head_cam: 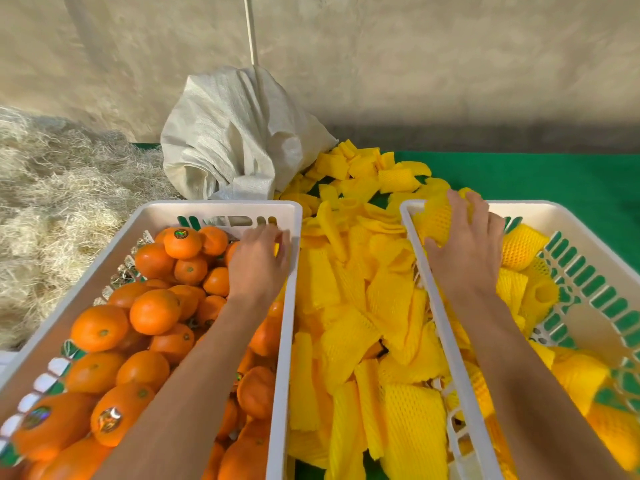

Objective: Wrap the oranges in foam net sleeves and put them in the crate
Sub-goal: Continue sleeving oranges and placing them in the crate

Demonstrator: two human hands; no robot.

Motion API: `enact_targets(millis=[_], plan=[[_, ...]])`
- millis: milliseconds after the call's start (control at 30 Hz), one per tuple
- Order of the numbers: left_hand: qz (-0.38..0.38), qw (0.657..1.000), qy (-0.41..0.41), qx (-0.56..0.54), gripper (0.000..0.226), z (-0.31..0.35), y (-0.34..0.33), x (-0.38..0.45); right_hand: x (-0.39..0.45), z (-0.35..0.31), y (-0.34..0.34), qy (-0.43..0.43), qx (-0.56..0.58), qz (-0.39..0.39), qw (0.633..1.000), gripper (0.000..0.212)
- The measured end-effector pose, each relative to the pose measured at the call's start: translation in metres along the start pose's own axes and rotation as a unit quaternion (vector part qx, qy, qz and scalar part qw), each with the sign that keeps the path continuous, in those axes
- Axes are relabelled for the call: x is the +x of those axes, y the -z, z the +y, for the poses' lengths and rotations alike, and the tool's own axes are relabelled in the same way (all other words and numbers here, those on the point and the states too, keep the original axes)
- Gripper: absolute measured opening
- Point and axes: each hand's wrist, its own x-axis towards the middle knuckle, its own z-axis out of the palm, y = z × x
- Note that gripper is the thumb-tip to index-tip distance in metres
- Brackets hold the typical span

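Head view: right hand [465, 251] fingers [457, 206] curl over sleeved orange [433, 221].

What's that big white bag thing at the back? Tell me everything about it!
The white sack looks like woven plastic cloth, crumpled and slumped, its top bunched beside a thin pale pole. It sits on the green cover behind the crate of oranges, between the straw and the pile of yellow foam sleeves. No hand touches it.

Head view, steeply down, close
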Motion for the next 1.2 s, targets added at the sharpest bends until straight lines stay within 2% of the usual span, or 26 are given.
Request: enact_targets(millis=[67,133,200,267,367,433,500,567,633,667,733,767,833,933,1033,1100,1133,1200], plan=[[-0.093,0.989,0.07,0.093,0.021,-0.027,-0.007,-0.011,-0.003,-0.001,-0.003,0.0,-0.003,-0.02,1.0,0.064],[-0.221,0.957,0.124,0.139,0.031,-0.046,-0.015,-0.027,-0.007,-0.009,-0.007,0.046,0.006,-0.029,0.998,0.052],[-0.292,0.935,0.162,0.12,0.04,-0.053,-0.018,-0.035,-0.012,-0.021,-0.011,0.114,0.049,-0.063,0.99,0.043],[-0.329,0.924,0.173,0.091,0.046,-0.053,-0.017,-0.033,-0.021,-0.036,-0.015,0.17,0.116,-0.137,0.969,0.039],[-0.421,0.889,0.172,0.049,0.044,-0.046,-0.015,-0.026,-0.041,-0.057,-0.027,0.22,0.184,-0.286,0.914,0.053],[-0.489,0.853,0.177,0.044,0.051,-0.039,-0.008,-0.021,-0.049,-0.063,-0.038,0.249,0.143,-0.345,0.894,0.068],[-0.558,0.802,0.209,0.044,0.061,-0.031,0.002,-0.016,-0.049,-0.064,-0.046,0.258,0.091,-0.374,0.886,0.076],[-0.594,0.763,0.243,0.075,0.058,-0.025,0.01,-0.012,-0.048,-0.062,-0.051,0.255,0.076,-0.393,0.881,0.073],[-0.596,0.746,0.284,0.08,0.047,-0.024,0.016,-0.009,-0.047,-0.06,-0.054,0.241,0.086,-0.412,0.875,0.071],[-0.597,0.739,0.307,0.05,0.043,-0.025,0.017,-0.009,-0.048,-0.059,-0.054,0.235,0.093,-0.421,0.871,0.073],[-0.606,0.731,0.311,-0.025,0.052,-0.027,0.018,-0.008,-0.049,-0.058,-0.056,0.237,0.103,-0.423,0.868,0.07],[-0.606,0.735,0.3,-0.043,0.062,-0.028,0.018,-0.008,-0.048,-0.058,-0.056,0.236,0.116,-0.417,0.87,0.063],[-0.594,0.754,0.278,-0.035,0.068,-0.03,0.02,-0.008,-0.047,-0.057,-0.057,0.221,0.149,-0.399,0.878,0.051],[-0.528,0.806,0.266,-0.021,0.058,-0.039,0.028,0.001,-0.045,-0.056,-0.056,0.225,0.179,-0.374,0.882,0.041],[-0.365,0.891,0.263,-0.068,0.043,-0.039,0.037,0.014,-0.045,-0.055,-0.058,0.21,0.234,-0.356,0.88,0.028],[-0.225,0.933,0.25,-0.132,0.048,-0.028,0.039,0.018,-0.044,-0.054,-0.061,0.185,0.268,-0.359,0.875,0.022],[-0.157,0.943,0.24,-0.169,0.052,-0.02,0.037,0.019,-0.044,-0.053,-0.062,0.174,0.279,-0.358,0.874,0.02],[-0.045,0.934,0.24,-0.262,0.053,0.001,0.033,0.019,-0.043,-0.051,-0.064,0.136,0.308,-0.359,0.871,0.016]])
